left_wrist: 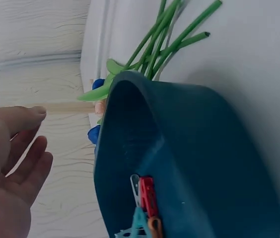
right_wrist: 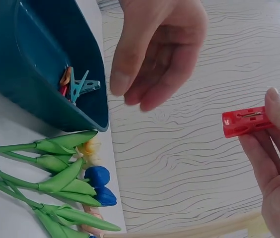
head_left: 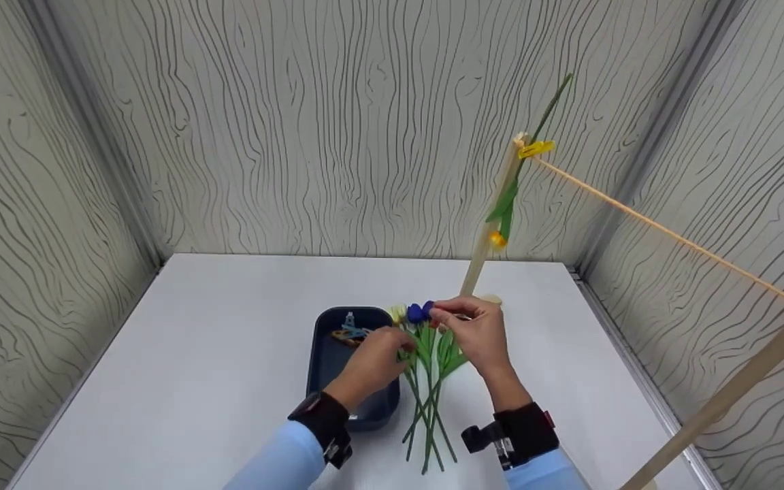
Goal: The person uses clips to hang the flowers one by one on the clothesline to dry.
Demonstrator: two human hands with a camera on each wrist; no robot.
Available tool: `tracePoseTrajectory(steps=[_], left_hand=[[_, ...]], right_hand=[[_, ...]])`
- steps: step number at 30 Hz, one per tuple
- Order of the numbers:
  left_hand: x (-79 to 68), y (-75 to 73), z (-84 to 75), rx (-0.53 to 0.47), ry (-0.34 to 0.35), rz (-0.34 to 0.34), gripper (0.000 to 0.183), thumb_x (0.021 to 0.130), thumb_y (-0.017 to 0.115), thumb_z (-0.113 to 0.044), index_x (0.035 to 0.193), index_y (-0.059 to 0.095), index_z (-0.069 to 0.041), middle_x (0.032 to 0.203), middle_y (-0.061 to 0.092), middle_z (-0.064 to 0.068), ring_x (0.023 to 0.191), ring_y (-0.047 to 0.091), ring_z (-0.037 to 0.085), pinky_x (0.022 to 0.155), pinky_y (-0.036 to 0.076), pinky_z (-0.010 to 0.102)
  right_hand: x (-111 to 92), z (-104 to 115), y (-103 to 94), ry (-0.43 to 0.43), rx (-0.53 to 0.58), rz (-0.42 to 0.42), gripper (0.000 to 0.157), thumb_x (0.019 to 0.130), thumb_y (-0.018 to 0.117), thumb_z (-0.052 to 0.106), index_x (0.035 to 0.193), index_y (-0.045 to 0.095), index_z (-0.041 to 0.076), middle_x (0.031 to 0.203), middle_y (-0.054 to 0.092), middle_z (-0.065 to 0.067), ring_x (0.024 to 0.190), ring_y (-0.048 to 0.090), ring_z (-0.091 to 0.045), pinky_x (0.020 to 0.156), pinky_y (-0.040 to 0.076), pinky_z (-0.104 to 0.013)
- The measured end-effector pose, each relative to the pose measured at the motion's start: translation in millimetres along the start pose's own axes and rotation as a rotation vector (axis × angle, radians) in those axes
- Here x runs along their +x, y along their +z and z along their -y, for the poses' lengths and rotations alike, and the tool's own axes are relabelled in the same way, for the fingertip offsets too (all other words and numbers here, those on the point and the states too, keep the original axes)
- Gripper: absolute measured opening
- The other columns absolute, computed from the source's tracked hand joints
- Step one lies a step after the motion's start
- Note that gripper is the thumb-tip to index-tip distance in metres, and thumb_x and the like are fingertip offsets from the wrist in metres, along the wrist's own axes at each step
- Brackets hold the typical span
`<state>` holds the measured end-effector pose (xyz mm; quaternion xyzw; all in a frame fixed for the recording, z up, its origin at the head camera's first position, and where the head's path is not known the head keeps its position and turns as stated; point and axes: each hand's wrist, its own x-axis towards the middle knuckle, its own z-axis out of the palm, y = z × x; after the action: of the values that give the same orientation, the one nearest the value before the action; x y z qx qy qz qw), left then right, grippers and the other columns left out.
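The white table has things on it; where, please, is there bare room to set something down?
The white table is bare left of the tray, out to the left edge, and behind the tray toward the back wall. Another lies between the right hand and the right edge. It is crowded right of the tray, where tulips lie.

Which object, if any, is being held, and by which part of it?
The right hand pinches a red clothespin by one end, its other end free; the left hand holds nothing.
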<state>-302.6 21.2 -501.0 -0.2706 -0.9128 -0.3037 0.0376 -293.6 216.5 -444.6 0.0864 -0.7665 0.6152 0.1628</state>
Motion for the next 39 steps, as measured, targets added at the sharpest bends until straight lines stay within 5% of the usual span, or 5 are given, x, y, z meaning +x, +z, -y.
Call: tracePoseTrajectory(steps=[11, 20, 28, 39], left_hand=[[19.7, 34.6, -23.9, 0.675, 0.133, 0.342, 0.017, 0.098, 0.082, -0.013, 0.112, 0.083, -0.021, 0.103, 0.081, -0.005, 0.095, 0.074, 0.011, 0.090, 0.063, 0.024], [14.5, 64.9, -35.6, 0.965, 0.409, 0.334, 0.015, 0.099, 0.082, -0.024, 0.113, 0.083, -0.031, 0.099, 0.080, -0.011, 0.084, 0.069, 0.008, 0.085, 0.061, 0.018], [20.4, 83.0, -36.7, 1.094, 0.430, 0.342, 0.019, 0.099, 0.082, -0.025, 0.114, 0.081, -0.036, 0.105, 0.077, -0.015, 0.086, 0.066, 0.006, 0.081, 0.060, 0.017], [22.2, 93.0, -29.8, 1.070, 0.361, 0.361, 0.019, 0.099, 0.082, -0.021, 0.113, 0.082, -0.033, 0.106, 0.076, -0.014, 0.085, 0.067, 0.005, 0.080, 0.063, 0.018]], right_hand=[[-0.7, -8.2, -4.9, -0.023, -0.006, -0.018, 0.008, 0.089, 0.087, 0.002, 0.097, 0.086, 0.003, 0.092, 0.082, -0.018, 0.080, 0.077, -0.006, 0.073, 0.062, -0.018], [-1.5, -13.1, -9.3, -0.026, -0.002, -0.029, 0.008, 0.089, 0.088, 0.003, 0.096, 0.086, 0.004, 0.092, 0.082, -0.018, 0.080, 0.077, -0.005, 0.072, 0.062, -0.019], [-3.4, -19.3, -8.5, -0.015, -0.015, -0.016, 0.010, 0.089, 0.088, 0.003, 0.098, 0.087, 0.007, 0.096, 0.083, -0.017, 0.081, 0.076, -0.006, 0.076, 0.062, -0.019], [-4.7, -25.8, -10.3, 0.002, -0.002, 0.008, 0.013, 0.088, 0.089, 0.003, 0.099, 0.088, 0.009, 0.096, 0.083, -0.015, 0.081, 0.077, -0.009, 0.075, 0.063, -0.021]])
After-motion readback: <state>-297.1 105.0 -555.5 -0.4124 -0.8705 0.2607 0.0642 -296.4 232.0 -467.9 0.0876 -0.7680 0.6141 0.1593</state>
